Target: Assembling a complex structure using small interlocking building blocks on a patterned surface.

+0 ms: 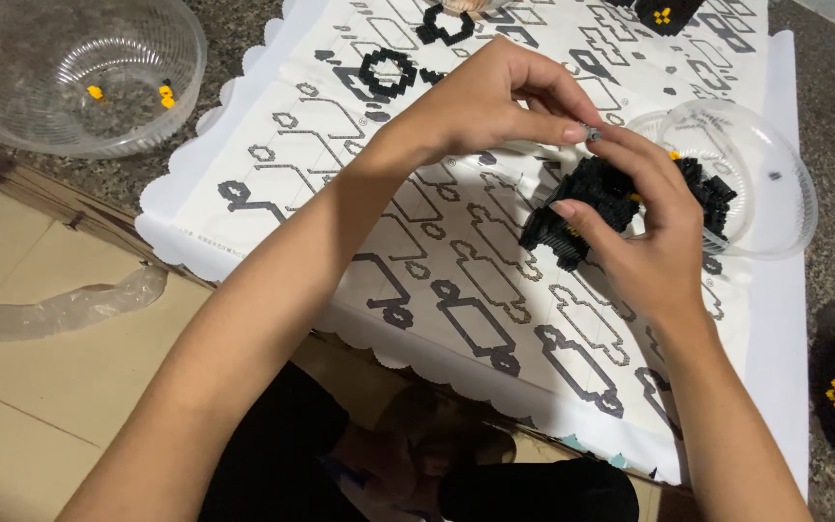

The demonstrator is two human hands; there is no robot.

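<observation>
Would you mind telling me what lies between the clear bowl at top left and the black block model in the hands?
In the head view, between the clear bowl and the black block model lie the printed instruction sheet and the left hand.

Black, knobbly small-brick model (pixel 587 208) with yellow flecks — held tilted above the patterned instruction sheet (pixel 437 251), beside a clear plastic bowl (pixel 775 193).

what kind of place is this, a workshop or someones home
Likely a home, worked at floor level: a printed instruction sheet lies on speckled stone floor, with clear plastic bowls of tiny bricks and flattened cardboard.
</observation>
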